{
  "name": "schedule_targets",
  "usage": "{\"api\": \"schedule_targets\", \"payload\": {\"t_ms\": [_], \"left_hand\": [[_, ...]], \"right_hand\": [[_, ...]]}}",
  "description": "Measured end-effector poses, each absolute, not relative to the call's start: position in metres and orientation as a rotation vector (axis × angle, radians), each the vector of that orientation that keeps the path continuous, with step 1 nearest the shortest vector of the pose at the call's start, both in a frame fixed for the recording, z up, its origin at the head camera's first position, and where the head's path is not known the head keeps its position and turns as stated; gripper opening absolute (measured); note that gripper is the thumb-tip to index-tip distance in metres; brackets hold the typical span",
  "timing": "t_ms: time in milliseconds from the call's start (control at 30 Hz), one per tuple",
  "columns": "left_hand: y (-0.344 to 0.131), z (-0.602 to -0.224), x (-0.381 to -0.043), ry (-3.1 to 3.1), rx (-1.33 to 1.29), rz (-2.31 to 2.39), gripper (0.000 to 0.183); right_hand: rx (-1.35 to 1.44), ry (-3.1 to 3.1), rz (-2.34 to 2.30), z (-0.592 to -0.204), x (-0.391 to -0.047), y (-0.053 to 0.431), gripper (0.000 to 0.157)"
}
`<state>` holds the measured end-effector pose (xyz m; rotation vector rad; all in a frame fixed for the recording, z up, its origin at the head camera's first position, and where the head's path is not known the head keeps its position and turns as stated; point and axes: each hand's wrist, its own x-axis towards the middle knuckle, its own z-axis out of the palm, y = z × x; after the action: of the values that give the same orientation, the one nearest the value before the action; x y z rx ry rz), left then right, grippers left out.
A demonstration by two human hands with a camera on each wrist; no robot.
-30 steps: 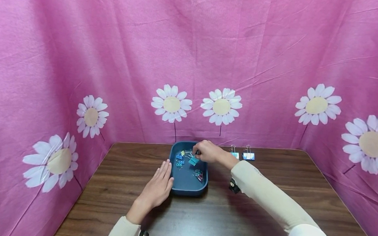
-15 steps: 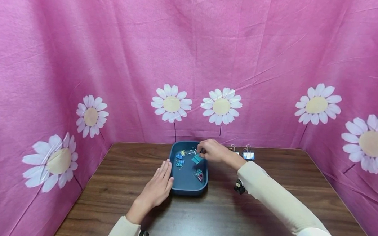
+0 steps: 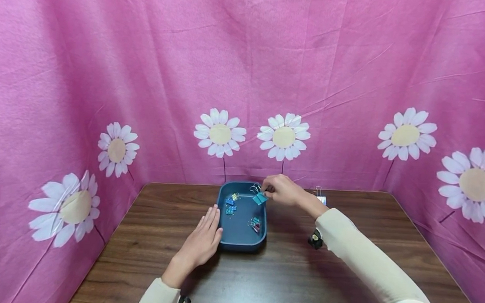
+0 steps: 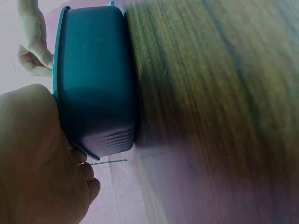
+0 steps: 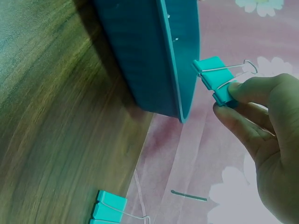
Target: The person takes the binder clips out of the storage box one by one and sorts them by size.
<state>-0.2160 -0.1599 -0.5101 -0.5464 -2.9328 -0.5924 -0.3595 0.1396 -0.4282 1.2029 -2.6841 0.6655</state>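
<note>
A teal binder clip (image 5: 216, 78) with wire handles is pinched between the thumb and fingers of my right hand (image 3: 285, 190). In the head view the clip is over the far right part of a dark blue tray (image 3: 238, 245). My left hand (image 3: 201, 236) rests along the tray's left side, its fingers straight against the rim. Inside the tray, small blue clips (image 3: 230, 205) and a yellow clip (image 3: 234, 196) lie along the left, while a little group of red and green clips (image 3: 255, 225) lies at the right. The left wrist view shows the tray's outer wall (image 4: 96, 74).
Right of the tray, at the table's back edge, stands a large shiny blue binder clip (image 3: 322, 200), partly behind my right forearm. The wooden table (image 3: 159, 220) meets a pink curtain (image 3: 247, 77) with printed daisies at its back and sides.
My right hand has moved right and slightly up from the tray's middle, carrying the teal binder clip toward the right rim. My left hand stays in place.
</note>
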Motion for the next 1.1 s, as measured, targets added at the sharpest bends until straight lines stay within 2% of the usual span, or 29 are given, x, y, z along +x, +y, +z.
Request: {"api": "schedule_targets", "payload": {"t_ms": [1100], "left_hand": [[-0.16,-0.511,-0.217,-2.945,-0.537,-0.614,0.06]], "right_hand": [[0.951,-2.637,0.781,-0.442,-0.344,0.229,0.006]]}}
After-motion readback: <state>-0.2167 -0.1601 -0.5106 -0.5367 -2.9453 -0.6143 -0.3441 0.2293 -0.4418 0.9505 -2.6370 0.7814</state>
